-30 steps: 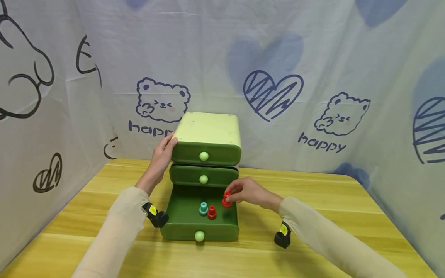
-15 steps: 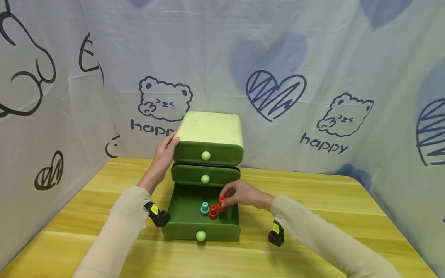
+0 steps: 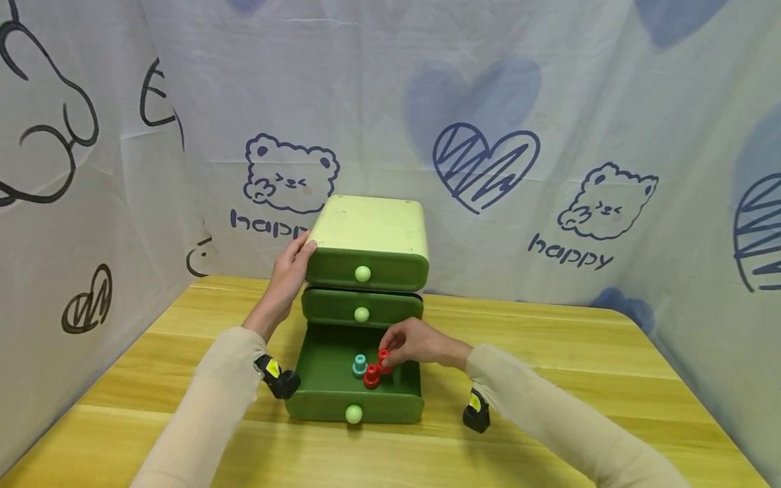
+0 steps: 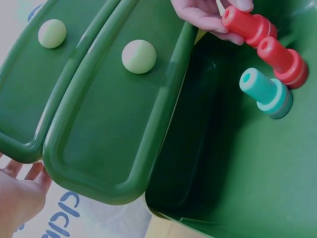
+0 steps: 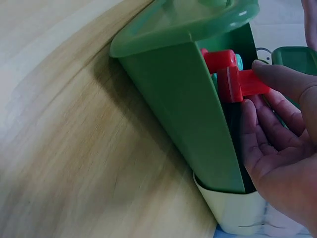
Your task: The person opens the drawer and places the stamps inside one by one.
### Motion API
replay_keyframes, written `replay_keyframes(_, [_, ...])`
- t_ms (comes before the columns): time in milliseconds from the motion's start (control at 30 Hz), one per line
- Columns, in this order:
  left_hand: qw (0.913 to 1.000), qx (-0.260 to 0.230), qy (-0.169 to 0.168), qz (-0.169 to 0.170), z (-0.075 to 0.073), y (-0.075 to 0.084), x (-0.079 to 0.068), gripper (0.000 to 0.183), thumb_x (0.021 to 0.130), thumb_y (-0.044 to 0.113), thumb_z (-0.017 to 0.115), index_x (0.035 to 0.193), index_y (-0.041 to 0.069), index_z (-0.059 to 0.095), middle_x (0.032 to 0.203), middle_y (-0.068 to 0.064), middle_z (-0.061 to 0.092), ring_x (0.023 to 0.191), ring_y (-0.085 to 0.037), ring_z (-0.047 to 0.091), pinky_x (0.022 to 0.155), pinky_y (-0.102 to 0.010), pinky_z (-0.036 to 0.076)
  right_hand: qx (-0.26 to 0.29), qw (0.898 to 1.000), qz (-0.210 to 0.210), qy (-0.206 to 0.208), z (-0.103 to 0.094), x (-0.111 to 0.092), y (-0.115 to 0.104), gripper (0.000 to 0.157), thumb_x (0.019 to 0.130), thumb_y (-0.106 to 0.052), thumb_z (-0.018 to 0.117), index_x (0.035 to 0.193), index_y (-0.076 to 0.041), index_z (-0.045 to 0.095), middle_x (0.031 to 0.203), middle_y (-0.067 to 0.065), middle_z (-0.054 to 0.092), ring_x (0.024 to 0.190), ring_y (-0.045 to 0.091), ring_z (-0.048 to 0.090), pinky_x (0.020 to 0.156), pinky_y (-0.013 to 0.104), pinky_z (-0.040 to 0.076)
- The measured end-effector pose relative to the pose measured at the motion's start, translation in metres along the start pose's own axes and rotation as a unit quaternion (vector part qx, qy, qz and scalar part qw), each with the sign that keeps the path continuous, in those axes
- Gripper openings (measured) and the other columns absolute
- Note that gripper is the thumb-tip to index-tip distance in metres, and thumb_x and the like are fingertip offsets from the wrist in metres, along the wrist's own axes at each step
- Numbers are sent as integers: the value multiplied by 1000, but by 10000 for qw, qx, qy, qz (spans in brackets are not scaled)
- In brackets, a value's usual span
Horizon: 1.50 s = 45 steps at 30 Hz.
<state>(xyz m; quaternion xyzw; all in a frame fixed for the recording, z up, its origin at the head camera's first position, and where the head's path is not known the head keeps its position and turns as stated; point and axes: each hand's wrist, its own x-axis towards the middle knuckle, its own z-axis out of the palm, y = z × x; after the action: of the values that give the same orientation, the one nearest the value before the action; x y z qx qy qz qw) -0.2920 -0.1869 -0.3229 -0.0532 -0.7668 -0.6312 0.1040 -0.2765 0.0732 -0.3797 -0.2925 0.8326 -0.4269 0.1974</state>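
Note:
My right hand (image 3: 415,341) pinches a red stamp (image 3: 384,356), a small piece with a tube-like handle and a wider round base, between thumb and fingertips. It is inside the pulled-out bottom drawer (image 3: 354,404), right beside a second red stamp (image 3: 371,376) and a teal stamp (image 3: 361,366), both upright on the drawer floor. In the right wrist view the held red stamp (image 5: 229,84) shows over the drawer's side wall. My left hand (image 3: 287,271) rests against the left side of the cabinet (image 3: 372,224), fingers fairly straight along it.
The cabinet has a pale yellow-green shell and two upper green drawers with round knobs (image 3: 363,274); the middle drawer (image 3: 390,310) sits slightly back from the top one. It stands on a wooden table (image 3: 518,386). A printed curtain (image 3: 378,102) hangs close behind.
My right hand has moved left and slightly down with the red stamp, from the drawer's right side to beside the other stamps. My left hand stays on the cabinet.

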Motion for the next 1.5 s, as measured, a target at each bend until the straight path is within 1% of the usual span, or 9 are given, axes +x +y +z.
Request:
replay_keyframes(333, [10000,23,23,-22,1,1,1,62,102,43,40,155,14,23,158,-10,20,137,-33,29,111,-48,27,-133,9999,-3,90,4,5,-1,15,81,-1,76,95,1,70,85,1,68,80,11,63,70,25,54])
replay_keyframes(567, [10000,8,5,-31,1,1,0,63,102,43,40,155,14,23,158,-11,19,136,-34,30,111,-50,28,-368,9992,-52,119,5,7,2,16,80,-1,76,95,1,70,85,2,69,80,10,63,69,23,53])
replay_keyframes(800, [10000,1,21,-62,1,1,0,62,102,43,40,155,16,24,158,-10,21,135,-34,32,110,-49,30,-591,9982,-79,85,4,7,1,15,79,0,77,93,0,71,84,1,69,79,9,63,69,22,53])
replay_keyframes(1100, [10000,-4,-9,-92,2,1,0,62,102,43,40,155,17,23,158,-10,20,135,-34,32,109,-49,31,-598,9981,-75,130,5,7,2,17,79,2,76,95,1,71,85,3,70,80,10,64,70,22,54])
replay_keyframes(1267, [9999,9,-42,-96,2,2,-1,63,102,43,39,156,15,21,159,-10,18,138,-33,28,111,-49,28,-582,9982,-80,131,4,6,4,20,79,3,75,99,3,71,89,6,71,82,13,66,71,23,55])
replay_keyframes(1433, [9999,68,-56,-53,1,3,-1,63,103,43,38,156,15,20,159,-10,17,140,-32,23,113,-48,23,-547,9982,-209,121,2,3,5,22,81,3,75,102,5,71,92,10,71,86,17,67,73,24,55])
replay_keyframes(1500, [9999,101,-76,-31,1,3,-2,63,103,43,37,156,15,19,159,-11,17,140,-33,24,113,-49,24,-501,9983,-240,181,1,1,5,22,82,2,74,103,5,71,94,11,71,88,17,67,74,25,55])
